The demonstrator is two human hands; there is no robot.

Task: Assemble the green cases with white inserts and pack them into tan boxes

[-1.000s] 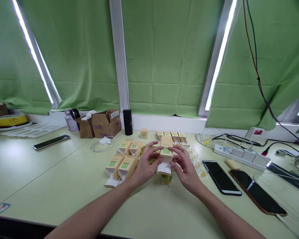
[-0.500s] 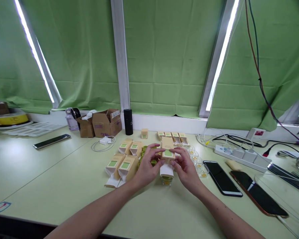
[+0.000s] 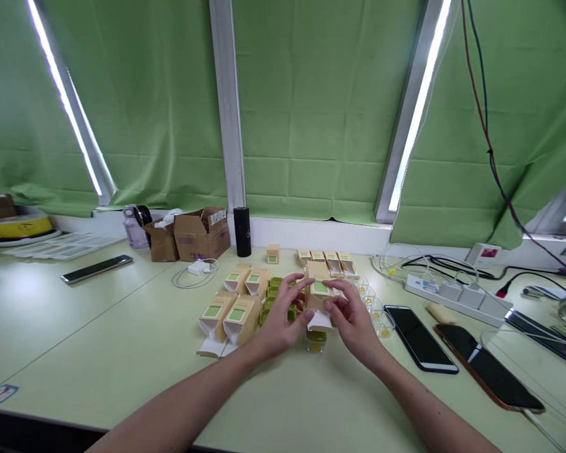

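Note:
Both my hands hold a small tan carton with a green label (image 3: 319,290) above the table, its white flap hanging open at the bottom. My left hand (image 3: 283,321) grips its left side and my right hand (image 3: 353,321) pinches its right side. Just under the carton a small clear jar with a green lid (image 3: 316,340) stands on the table. Several green-lidded jars (image 3: 274,290) sit behind my left hand. Similar tan cartons (image 3: 229,314) lie to the left and a row of them (image 3: 330,260) farther back.
Small clear jars with yellow contents (image 3: 375,309) line up right of my hands. Two phones (image 3: 417,336) (image 3: 488,371) lie at the right, beside a power strip (image 3: 446,290) and cables. Brown boxes (image 3: 199,234), a black cylinder (image 3: 242,231) and a phone (image 3: 97,268) are at the back left.
The carton has sunk a little toward the jar under it, and my hands have closed in around its lower part.

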